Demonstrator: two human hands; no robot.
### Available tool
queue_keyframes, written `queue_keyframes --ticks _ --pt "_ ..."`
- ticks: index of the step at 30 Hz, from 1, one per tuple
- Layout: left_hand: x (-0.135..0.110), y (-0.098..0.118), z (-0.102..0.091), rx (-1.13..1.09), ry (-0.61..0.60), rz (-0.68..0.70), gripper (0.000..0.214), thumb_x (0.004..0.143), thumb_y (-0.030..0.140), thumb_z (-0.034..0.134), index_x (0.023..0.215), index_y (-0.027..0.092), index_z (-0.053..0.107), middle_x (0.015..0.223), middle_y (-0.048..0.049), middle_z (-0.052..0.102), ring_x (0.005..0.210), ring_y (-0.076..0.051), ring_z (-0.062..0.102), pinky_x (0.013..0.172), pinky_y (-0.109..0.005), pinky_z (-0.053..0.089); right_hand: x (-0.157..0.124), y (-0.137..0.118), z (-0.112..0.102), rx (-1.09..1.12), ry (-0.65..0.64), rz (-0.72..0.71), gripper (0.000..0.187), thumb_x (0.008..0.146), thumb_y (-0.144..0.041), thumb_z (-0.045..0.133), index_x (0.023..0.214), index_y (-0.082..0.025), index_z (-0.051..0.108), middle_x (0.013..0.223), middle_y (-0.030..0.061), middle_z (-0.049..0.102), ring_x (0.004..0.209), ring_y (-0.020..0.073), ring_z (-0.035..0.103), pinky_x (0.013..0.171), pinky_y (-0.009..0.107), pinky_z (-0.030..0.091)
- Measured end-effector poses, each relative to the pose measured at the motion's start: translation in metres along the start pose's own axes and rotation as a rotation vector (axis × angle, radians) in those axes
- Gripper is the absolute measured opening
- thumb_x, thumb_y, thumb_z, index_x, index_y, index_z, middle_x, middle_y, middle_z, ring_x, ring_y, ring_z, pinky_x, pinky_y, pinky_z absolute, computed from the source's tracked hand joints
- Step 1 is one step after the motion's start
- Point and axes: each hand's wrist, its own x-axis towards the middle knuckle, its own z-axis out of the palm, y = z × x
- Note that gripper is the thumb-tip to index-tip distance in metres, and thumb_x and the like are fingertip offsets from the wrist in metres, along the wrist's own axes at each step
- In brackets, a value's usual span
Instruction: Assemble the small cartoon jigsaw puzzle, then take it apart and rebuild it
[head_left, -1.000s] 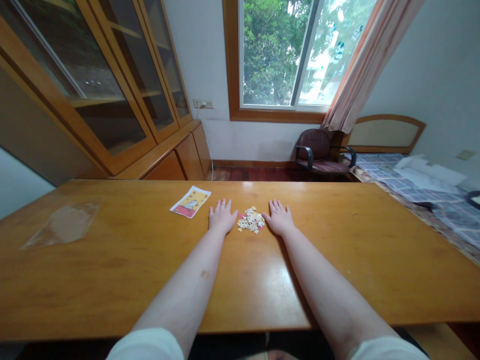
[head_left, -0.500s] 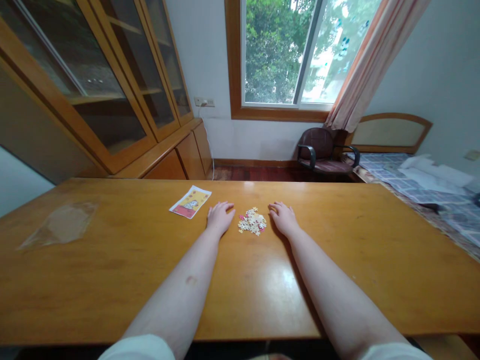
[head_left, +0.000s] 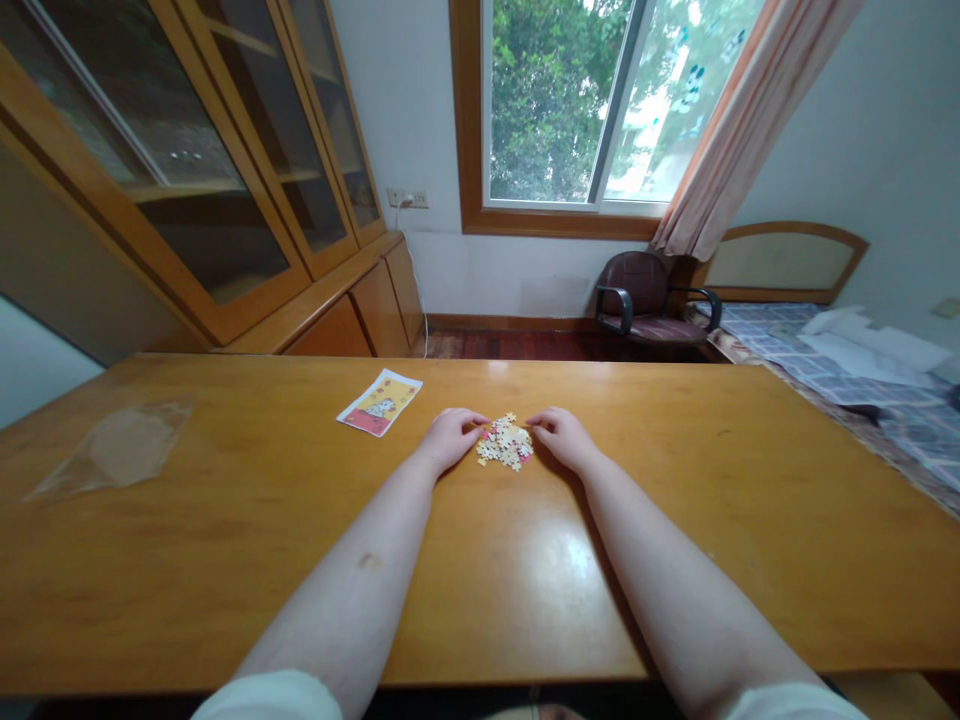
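Note:
A small heap of jigsaw puzzle pieces [head_left: 505,442], cream with some pink, lies on the wooden table [head_left: 225,530]. My left hand [head_left: 452,440] lies at the heap's left side, its fingertips reaching the edge. My right hand [head_left: 562,438] mirrors it from the right, fingers curled inward at the pieces. Neither hand shows a lifted piece, and my fingertips hide little of the heap. Left of my left hand lies a picture card [head_left: 379,402] in yellow and red, showing a cartoon figure.
A clear plastic bag [head_left: 112,450] lies flat on the table's left part. Beyond the far edge stand a glass-fronted wooden cabinet [head_left: 217,150] and a dark chair [head_left: 637,300]. A bed with papers [head_left: 862,350] is at the right.
Both hands have slid inward and now meet the heap from either side. The view has tilted slightly, and the pieces look a little gathered.

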Motion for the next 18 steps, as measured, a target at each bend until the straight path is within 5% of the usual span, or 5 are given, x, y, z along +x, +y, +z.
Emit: queue_keyframes --ticks 7,18 --pt "-0.0017 0.0046 0.0013 0.047 -0.067 0.029 0.021 0.081 0.03 0.06 0.096 0.028 0.073 0.098 -0.0005 0.072 0.095 -0.021 0.06 0.089 -0.035 0.044 -0.0021 -0.0063 -0.0004 -0.133 -0.057 -0.064 0.017 0.082 -0.024 0.062 0.095 -0.023 0.074 0.098 0.0046 0.068 0.093 0.0172 0.059 0.086 0.028 0.041" --pt "0.0012 0.0016 0.0024 0.054 -0.075 0.017 0.019 0.081 0.027 0.059 0.092 0.027 0.074 0.094 -0.0014 0.072 0.093 -0.02 0.061 0.089 -0.034 0.045 0.0021 -0.001 0.006 -0.031 0.038 0.059 0.006 0.078 -0.022 0.065 0.078 -0.018 0.069 0.08 0.0032 0.065 0.078 0.0153 0.056 0.074 0.026 0.041"
